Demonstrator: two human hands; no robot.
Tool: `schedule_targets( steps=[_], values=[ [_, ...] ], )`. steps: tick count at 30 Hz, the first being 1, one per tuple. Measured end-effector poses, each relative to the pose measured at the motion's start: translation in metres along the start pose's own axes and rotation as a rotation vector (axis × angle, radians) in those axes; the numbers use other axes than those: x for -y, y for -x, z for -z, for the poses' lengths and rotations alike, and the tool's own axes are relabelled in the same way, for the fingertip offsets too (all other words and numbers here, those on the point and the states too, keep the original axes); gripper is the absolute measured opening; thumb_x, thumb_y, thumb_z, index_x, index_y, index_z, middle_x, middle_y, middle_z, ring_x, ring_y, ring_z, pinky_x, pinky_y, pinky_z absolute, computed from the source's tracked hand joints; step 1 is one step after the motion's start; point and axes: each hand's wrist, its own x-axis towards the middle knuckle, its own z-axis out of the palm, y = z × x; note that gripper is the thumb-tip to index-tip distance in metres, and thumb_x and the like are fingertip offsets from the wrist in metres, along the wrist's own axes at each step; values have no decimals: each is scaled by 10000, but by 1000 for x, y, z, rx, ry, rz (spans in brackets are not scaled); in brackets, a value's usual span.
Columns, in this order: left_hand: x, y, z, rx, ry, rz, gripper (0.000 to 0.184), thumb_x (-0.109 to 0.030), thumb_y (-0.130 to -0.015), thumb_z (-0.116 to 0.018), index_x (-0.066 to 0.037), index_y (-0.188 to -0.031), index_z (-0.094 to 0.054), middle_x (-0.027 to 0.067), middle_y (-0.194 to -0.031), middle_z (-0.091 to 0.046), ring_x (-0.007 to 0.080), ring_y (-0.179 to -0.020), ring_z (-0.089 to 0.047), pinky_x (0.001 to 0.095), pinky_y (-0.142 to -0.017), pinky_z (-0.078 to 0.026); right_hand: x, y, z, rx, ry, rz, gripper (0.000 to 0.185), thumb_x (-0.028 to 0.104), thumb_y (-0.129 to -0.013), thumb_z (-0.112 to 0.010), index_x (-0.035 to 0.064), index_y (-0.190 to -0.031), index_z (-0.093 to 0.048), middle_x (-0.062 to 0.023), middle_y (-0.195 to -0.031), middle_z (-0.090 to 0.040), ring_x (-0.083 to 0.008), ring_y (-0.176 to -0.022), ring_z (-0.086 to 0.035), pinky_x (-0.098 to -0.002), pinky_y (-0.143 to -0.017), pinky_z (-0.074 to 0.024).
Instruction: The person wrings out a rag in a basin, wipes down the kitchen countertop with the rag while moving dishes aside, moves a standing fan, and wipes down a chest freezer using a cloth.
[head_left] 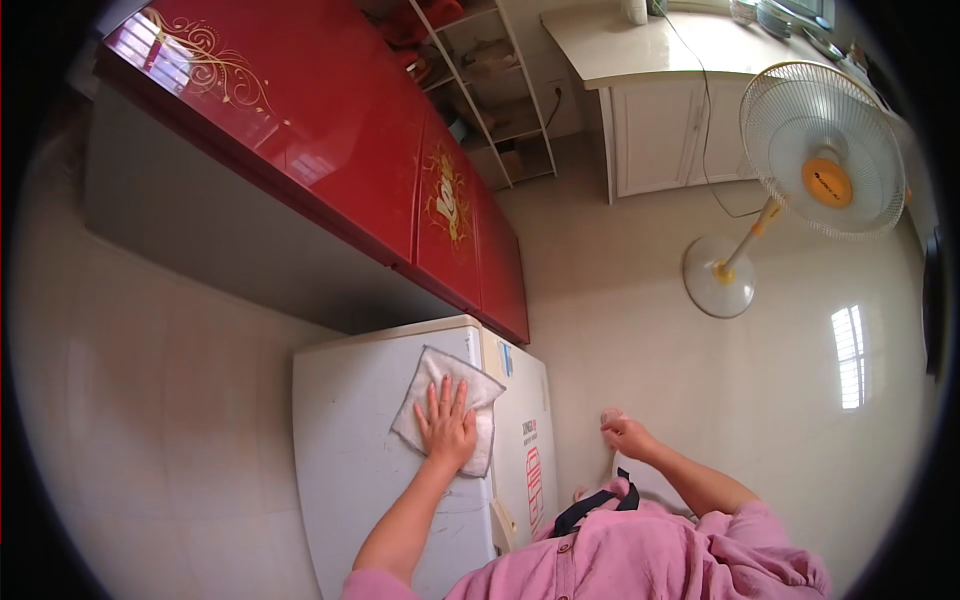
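My left hand (447,425) lies flat with its fingers spread on a pale cloth with a grey edge (480,385). The cloth rests on the scuffed top of a white appliance (350,430), near its front edge, and one corner hangs over that edge. My right hand (627,438) is off to the right, over the floor beside the appliance, with its fingers curled together; whether they hold anything is too small to tell.
A tall red refrigerator (350,150) stands just beyond the white appliance. Farther back are a shelf rack (490,90) and a counter with white cabinets (655,135). A standing fan (825,150) with a round base and a trailing cord is at the right.
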Motion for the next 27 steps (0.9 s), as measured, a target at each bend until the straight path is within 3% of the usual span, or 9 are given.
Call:
schedule_targets(
  steps=[4, 9, 14, 16, 17, 19, 20, 23, 27],
  values=[
    [-4, -80, 2, 4, 93, -223, 571, -349, -855, -470, -211, -1390, -324, 33, -1489, -184, 271, -1375, -133, 528, -1078, -64, -1, 13, -21, 155, 102, -45, 262, 201, -831, -549, -2, -983, -617, -155, -787, -650, -274, -723, -643, -350, -686, -507],
    [-4, -145, 7, 10, 117, -330, 344, -297, -863, -464, -157, -1167, -542, 56, -1293, -436, 244, -1256, -332, 481, -1059, -170, -21, 21, -25, 249, 328, -71, 284, 246, -834, -532, 21, -981, -624, -174, -858, -658, -320, -820, -636, -388, -750, -498],
    [7, -164, -1, 99, 197, -195, 326, -326, -911, -374, -157, -1112, -569, 46, -1087, -568, 204, -1164, -421, 473, -1034, -203, -15, 3, -36, 284, 399, 33, 275, 236, -824, -543, 21, -973, -627, -178, -842, -654, -326, -812, -633, -392, -735, -498],
    [28, -158, -22, -131, 145, 142, 381, -364, -920, -362, -198, -1232, -504, 34, -1265, -488, 210, -1245, -360, 476, -1057, -165, 6, -8, -31, 273, 425, 82, 270, 230, -822, -546, 21, -971, -628, -179, -836, -653, -326, -805, -633, -392, -727, -498],
    [32, -144, -21, -135, 148, 146, 381, -364, -920, -362, -198, -1232, -504, 34, -1265, -488, 210, -1245, -360, 476, -1057, -165, 19, -11, -27, 231, 381, 91, 264, 226, -824, -546, 21, -969, -629, -181, -836, -651, -326, -800, -632, -391, -722, -498],
    [46, -104, -13, -119, 35, 199, 479, -390, -923, -345, -210, -1366, -357, 27, -1448, -281, 227, -1347, -214, 489, -1080, -98, 22, -18, -29, 147, 288, 120, 244, 206, -825, -550, 20, -960, -630, -176, -821, -653, -321, -779, -633, -388, -711, -498],
    [50, -83, 0, 72, 86, 287, 549, -411, -917, -338, -218, -1421, -239, 1, -1506, -116, 245, -1386, -87, 508, -1085, -41, 26, -19, -31, 154, 287, 133, 244, 206, -825, -550, 20, -960, -630, -176, -821, -653, -321, -779, -633, -388, -711, -498],
    [63, -15, -1, 37, 75, 324, 561, -419, -909, -346, -194, -1416, -260, 17, -1500, -144, 267, -1382, -92, 538, -1071, -34, 45, -22, -43, 146, 307, 112, 245, 207, -828, -555, 27, -981, -621, -178, -855, -642, -328, -787, -624, -397, -713, -495],
    [55, 47, -11, 71, 34, 324, 590, -437, -896, -371, -175, -1415, -268, 51, -1502, -133, 316, -1380, -68, 595, -1042, -6, 110, -42, -69, -122, 374, 557, 340, 198, -805, -599, 17, -1085, -536, -189, -1081, -534, -348, -964, -545, -403, -826, -450]
  ],
)
